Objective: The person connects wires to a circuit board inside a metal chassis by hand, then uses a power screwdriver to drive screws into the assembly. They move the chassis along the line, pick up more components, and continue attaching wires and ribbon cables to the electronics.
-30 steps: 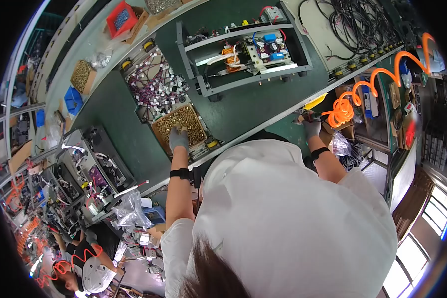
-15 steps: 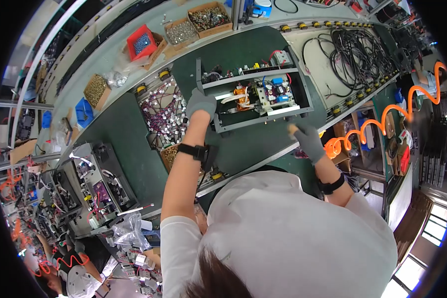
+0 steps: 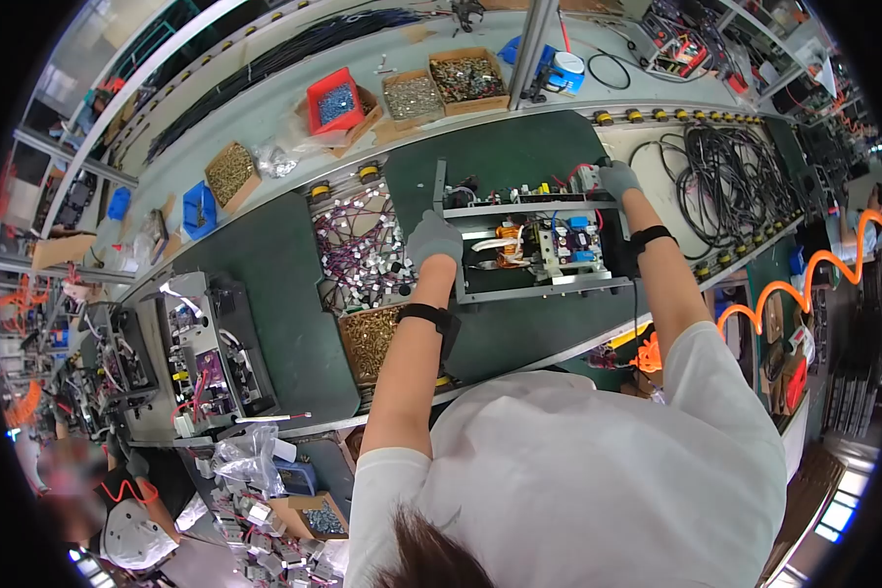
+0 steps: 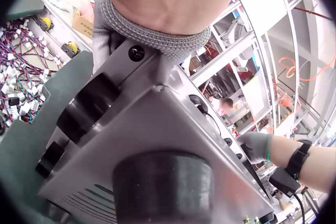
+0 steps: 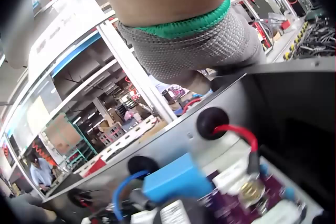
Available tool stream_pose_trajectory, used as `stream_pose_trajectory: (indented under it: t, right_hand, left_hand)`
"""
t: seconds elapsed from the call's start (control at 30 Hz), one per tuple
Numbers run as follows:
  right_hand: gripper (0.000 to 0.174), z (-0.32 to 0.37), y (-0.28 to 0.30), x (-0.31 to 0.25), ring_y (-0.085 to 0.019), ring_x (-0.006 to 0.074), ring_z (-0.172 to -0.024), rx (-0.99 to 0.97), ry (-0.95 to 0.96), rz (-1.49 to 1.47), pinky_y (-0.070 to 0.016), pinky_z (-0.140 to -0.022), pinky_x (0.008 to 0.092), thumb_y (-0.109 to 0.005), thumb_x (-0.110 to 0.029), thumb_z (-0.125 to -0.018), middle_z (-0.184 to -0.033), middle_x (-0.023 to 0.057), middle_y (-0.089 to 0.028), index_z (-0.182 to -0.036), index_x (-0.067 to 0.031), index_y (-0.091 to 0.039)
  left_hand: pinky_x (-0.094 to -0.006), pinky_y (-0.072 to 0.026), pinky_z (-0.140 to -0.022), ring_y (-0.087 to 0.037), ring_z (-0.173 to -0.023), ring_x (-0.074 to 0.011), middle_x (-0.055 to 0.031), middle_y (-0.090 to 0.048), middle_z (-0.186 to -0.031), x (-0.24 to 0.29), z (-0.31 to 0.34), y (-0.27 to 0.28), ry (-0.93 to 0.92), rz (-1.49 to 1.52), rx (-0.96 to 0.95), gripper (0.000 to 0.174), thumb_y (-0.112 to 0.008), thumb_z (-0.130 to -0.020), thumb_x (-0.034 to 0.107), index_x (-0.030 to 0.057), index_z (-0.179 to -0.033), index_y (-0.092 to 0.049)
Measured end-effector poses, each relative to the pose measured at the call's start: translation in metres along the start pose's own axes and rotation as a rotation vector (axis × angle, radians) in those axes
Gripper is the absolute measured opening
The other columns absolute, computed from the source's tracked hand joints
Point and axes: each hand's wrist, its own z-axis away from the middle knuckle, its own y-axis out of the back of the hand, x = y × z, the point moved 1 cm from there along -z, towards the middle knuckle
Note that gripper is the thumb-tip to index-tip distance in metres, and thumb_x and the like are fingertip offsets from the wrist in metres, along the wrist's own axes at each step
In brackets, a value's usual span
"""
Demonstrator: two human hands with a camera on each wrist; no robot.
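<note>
A grey metal chassis (image 3: 549,291) with wiring and circuit boards inside lies on the green bench top. My gloved left hand (image 3: 434,238) grips its left end; in the left wrist view the glove (image 4: 100,29) wraps over a corner, and black rubber feet (image 4: 163,187) show on the panel below. At the far right corner, my gloved right hand (image 3: 617,179) holds the frame. The right wrist view shows that glove (image 5: 205,50) over the metal wall, its fingertips partly hidden, above a blue component (image 5: 176,179) and a red wire (image 5: 236,129).
Left of the chassis lie a pile of connector wires (image 3: 358,245) and a box of brass fasteners (image 3: 367,343). Black cables (image 3: 735,186) are heaped to the right. An orange coiled hose (image 3: 804,294) hangs at the right. Another chassis (image 3: 211,353) stands at the left.
My left hand has gone from the brass fastener box to the chassis's left end. My right hand has moved from beside the orange hose to its far right corner. The head view has shifted.
</note>
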Motion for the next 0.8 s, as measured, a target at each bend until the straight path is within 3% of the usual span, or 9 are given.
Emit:
stream_pose_trajectory:
  t: [0.1,0.3,0.37,0.4,0.57,0.63,0.7,0.73,0.8]
  right_hand:
    - [0.035,-0.015,0.009,0.001,-0.058,0.036,-0.101,-0.123,0.155,0.133,-0.0467,-0.084,0.0395,-0.05,-0.024,-0.079,-0.104,0.0239,-0.061,-0.1,-0.0007,-0.064]
    - [0.03,0.006,0.028,-0.017,-0.06,0.0348,-0.098,0.062,0.087,0.177,-0.0477,-0.083,0.0385,-0.054,-0.018,-0.074,-0.099,0.0225,-0.063,-0.097,-0.002,-0.066]
    - [0.033,0.028,0.045,-0.015,-0.062,0.0331,-0.093,0.207,0.161,0.063,-0.0486,-0.081,0.0368,-0.054,-0.016,-0.073,-0.097,0.0188,-0.065,-0.101,-0.0049,-0.065]
    - [0.035,0.046,0.057,-0.012,-0.062,0.0325,-0.091,0.289,0.148,-0.034,-0.0486,-0.08,0.0357,-0.054,-0.013,-0.071,-0.096,0.0172,-0.065,-0.104,-0.007,-0.064]
    - [0.048,0.152,0.066,0.005,-0.065,0.0241,-0.08,0.674,0.166,-0.315,-0.0487,-0.073,0.035,-0.052,-0.003,-0.066,-0.089,0.0161,-0.066,-0.112,-0.0086,-0.061]
    - [0.046,0.171,0.04,0.028,-0.065,0.0254,-0.077,0.629,0.152,-0.496,-0.0487,-0.069,0.0364,-0.053,-0.004,-0.066,-0.088,0.0161,-0.065,-0.11,-0.0108,-0.062]
    - [0.045,0.205,0.027,0.023,-0.064,0.0234,-0.072,0.536,0.134,-0.297,-0.0479,-0.064,0.0337,-0.053,-0.003,-0.068,-0.085,0.0152,-0.065,-0.11,-0.013,-0.062]
    - [0.04,0.213,0.019,0.02,-0.06,0.0187,-0.062,0.574,0.267,-0.5,-0.0457,-0.058,0.0298,-0.053,-0.001,-0.07,-0.073,0.0109,-0.062,-0.105,-0.0133,-0.065]
    - [0.037,0.226,0.017,0.016,-0.057,0.0166,-0.058,0.552,0.213,-0.47,-0.0446,-0.056,0.028,-0.052,0.001,-0.07,-0.069,0.009,-0.06,-0.101,-0.0124,-0.067]
  left_hand:
    - [-0.0402,-0.0491,-0.08,-0.061,-0.096,-0.0331,-0.0165,-0.064,-0.1,-0.001,-0.002,-0.001,0.009,0.006,-0.011,0.028,-0.048,-0.086,0.027,0.0058,-0.104,-0.054]
    - [-0.041,-0.0497,-0.079,-0.062,-0.093,-0.0346,-0.0178,-0.065,-0.096,-0.009,-0.001,-0.004,-0.051,0.091,0.047,0.034,-0.052,-0.083,0.02,0.0078,-0.116,-0.05]
    - [-0.044,-0.049,-0.077,-0.062,-0.087,-0.0358,-0.0189,-0.064,-0.092,-0.01,0.008,0.002,-0.064,0.179,0.116,0.042,-0.053,-0.081,0.016,0.0102,-0.122,-0.046]
    - [-0.0432,-0.049,-0.075,-0.062,-0.084,-0.0365,-0.0194,-0.063,-0.091,-0.011,0.009,0.003,-0.13,0.155,0.151,0.054,-0.051,-0.082,0.015,0.0139,-0.134,-0.033]
    - [-0.0456,-0.0474,-0.07,-0.06,-0.083,-0.0416,-0.0218,-0.062,-0.094,-0.002,0.003,0.012,-0.341,0.479,0.346,0.057,-0.049,-0.079,0.003,0.0203,-0.13,-0.035]
    - [-0.0461,-0.0471,-0.071,-0.06,-0.085,-0.0413,-0.0206,-0.062,-0.099,-0.011,-0.013,-0.002,-0.295,0.52,0.354,0.058,-0.049,-0.077,0.001,0.0213,-0.13,-0.036]
    - [-0.0466,-0.0469,-0.07,-0.06,-0.086,-0.0413,-0.02,-0.062,-0.101,-0.023,-0.027,-0.018,-0.286,0.512,0.343,0.056,-0.049,-0.079,0.002,0.0229,-0.129,-0.035]
    - [-0.0465,-0.0468,-0.07,-0.06,-0.087,-0.0409,-0.0198,-0.062,-0.1,-0.028,-0.03,-0.021,-0.188,0.493,0.287,0.055,-0.049,-0.08,0.003,0.0229,-0.129,-0.034]
    - [-0.0467,-0.0464,-0.072,-0.059,-0.09,-0.0402,-0.0194,-0.063,-0.098,-0.018,-0.018,-0.012,-0.028,0.399,0.248,0.052,-0.049,-0.082,0.006,0.0202,-0.128,-0.032]
